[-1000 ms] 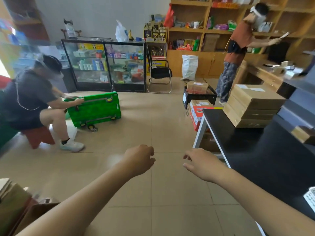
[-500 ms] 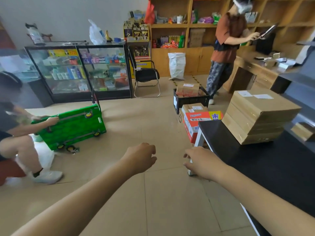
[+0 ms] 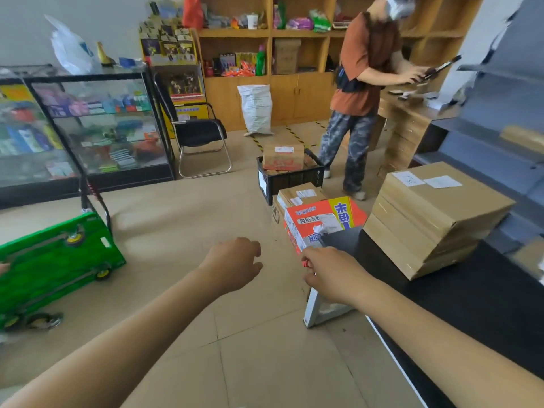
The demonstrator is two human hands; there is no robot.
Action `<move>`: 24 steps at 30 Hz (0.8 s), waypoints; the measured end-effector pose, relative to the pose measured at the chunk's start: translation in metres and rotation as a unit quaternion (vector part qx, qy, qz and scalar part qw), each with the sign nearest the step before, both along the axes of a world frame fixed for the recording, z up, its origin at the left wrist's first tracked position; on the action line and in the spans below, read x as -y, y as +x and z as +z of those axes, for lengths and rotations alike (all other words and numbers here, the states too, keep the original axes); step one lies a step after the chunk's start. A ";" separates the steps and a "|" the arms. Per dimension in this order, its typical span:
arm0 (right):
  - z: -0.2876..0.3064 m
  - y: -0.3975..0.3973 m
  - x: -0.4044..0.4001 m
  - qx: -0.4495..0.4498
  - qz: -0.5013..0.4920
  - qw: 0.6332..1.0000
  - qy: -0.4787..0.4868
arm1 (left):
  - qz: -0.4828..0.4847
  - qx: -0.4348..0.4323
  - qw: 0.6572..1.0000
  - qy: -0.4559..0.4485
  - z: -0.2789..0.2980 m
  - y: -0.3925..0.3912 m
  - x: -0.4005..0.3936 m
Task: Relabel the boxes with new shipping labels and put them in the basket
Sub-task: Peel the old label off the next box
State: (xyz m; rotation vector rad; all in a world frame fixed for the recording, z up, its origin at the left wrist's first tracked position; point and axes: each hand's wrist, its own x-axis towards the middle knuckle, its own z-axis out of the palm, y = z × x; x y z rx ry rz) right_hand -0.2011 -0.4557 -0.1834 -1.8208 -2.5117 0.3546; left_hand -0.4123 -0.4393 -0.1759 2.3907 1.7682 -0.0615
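Note:
Both my arms reach forward over the tiled floor. My left hand (image 3: pixel 235 265) has loosely curled fingers and holds nothing. My right hand (image 3: pixel 331 273) is just in front of a red and white box (image 3: pixel 316 222) on the floor, fingers bent, empty as far as I can see. Behind that box lies a brown box (image 3: pixel 301 195) with labels. Further back a black basket (image 3: pixel 290 179) holds a labelled brown box (image 3: pixel 283 156). A stack of flat brown boxes (image 3: pixel 432 216) with white labels on top sits on the black table (image 3: pixel 471 304) at my right.
A person in an orange shirt (image 3: pixel 362 83) stands beyond the basket at a wooden desk. A green cart (image 3: pixel 56 260) lies tipped at the left. A glass display case (image 3: pixel 88 125), a black chair (image 3: pixel 200 139) and a white sack (image 3: pixel 256 108) stand at the back.
I have moved forward and turned right; the boxes, basket and table are nearer. The green cart and the seated person slid off to the left. Both hands keep their pose.

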 end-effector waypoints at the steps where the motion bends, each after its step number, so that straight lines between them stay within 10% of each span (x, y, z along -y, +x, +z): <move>1: -0.001 0.001 -0.014 0.002 -0.013 1.000 0.008 | -0.017 -0.004 1.000 0.002 0.000 0.002 -0.021; 24: 0.030 0.212 -0.155 -0.052 -0.456 0.888 0.034 | -0.408 0.008 0.912 0.047 0.041 0.299 -0.314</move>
